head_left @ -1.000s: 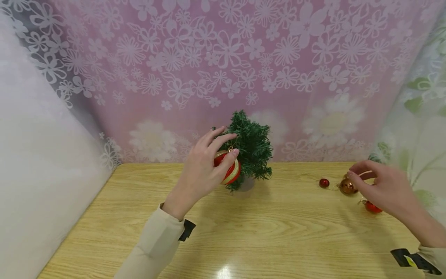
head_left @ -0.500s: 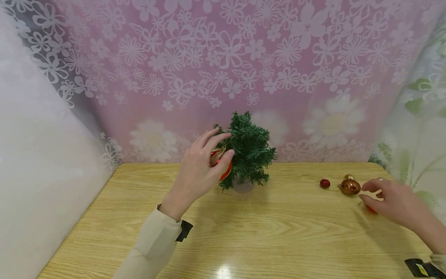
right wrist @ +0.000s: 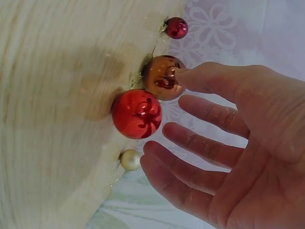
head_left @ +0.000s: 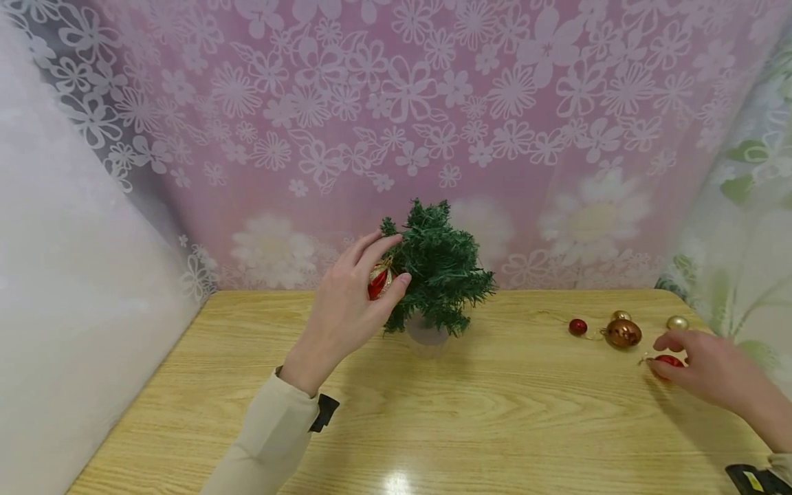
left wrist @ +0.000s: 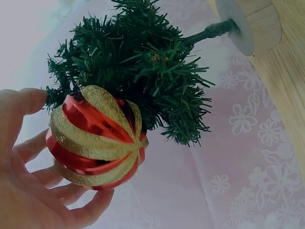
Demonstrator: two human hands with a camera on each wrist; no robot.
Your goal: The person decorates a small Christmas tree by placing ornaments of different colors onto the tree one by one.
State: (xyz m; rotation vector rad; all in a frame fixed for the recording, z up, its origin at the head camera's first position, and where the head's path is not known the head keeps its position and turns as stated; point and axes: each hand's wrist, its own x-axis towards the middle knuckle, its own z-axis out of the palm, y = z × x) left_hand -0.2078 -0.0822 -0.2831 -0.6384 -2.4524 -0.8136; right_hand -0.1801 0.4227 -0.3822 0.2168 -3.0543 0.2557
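Shifted spread right hand (head_left: pixel 720 368) toward red bauble (right wrist: pixel 137 114); apparently hanging striped ornament (left wrist: pixel 95 138) on tree (head_left: pixel 441 265) with left hand (head_left: pixel 340 299) cupped around, cannot tell if gripping; next, likely settle it.

Apparently five baubles (head_left: pixel 623 333) lie right of the tree (head_left: pixel 436 268).

We see artificial tree (head_left: pixel 439 268) mid-frame: matt, bristly, plastic-looking. Left-wrist view, left of centre: striped bauble (left wrist: pixel 95 136), glossy red bands, rough glittery gold ones. Head view, right: red bauble (head_left: pixel 669 359) and copper-coloured bauble (head_left: pixel 623 333) smooth, mirror-glossy. Lower frame: tabletop (head_left: pixel 458 419), smooth wood grain. Lower left: sleeve (head_left: pixel 269 430), matt cloth.
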